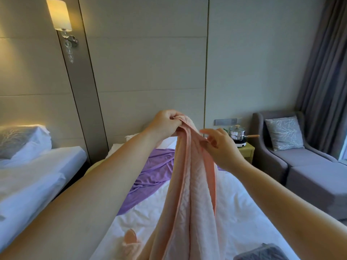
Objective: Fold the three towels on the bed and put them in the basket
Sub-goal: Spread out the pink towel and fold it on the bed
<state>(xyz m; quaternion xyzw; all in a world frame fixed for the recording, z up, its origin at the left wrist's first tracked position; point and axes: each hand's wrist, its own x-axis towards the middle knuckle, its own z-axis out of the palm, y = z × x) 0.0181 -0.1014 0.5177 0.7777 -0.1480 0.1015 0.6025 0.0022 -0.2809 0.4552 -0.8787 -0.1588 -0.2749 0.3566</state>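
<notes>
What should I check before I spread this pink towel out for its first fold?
1. Left hand grip on the pink towel, top edge: ok.
2. Right hand grip on the second edge: cannot tell, fingers touch it.
3. Towel hanging free: not ok, lower end bunched on the bed.
4. Purple towel out of the way: ok, it lies farther back.
5. Basket position: cannot tell; a grey thing shows at the bottom edge.

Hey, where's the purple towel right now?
In the head view the purple towel lies spread on the bed, left of centre, just behind the raised pink towel.
</notes>
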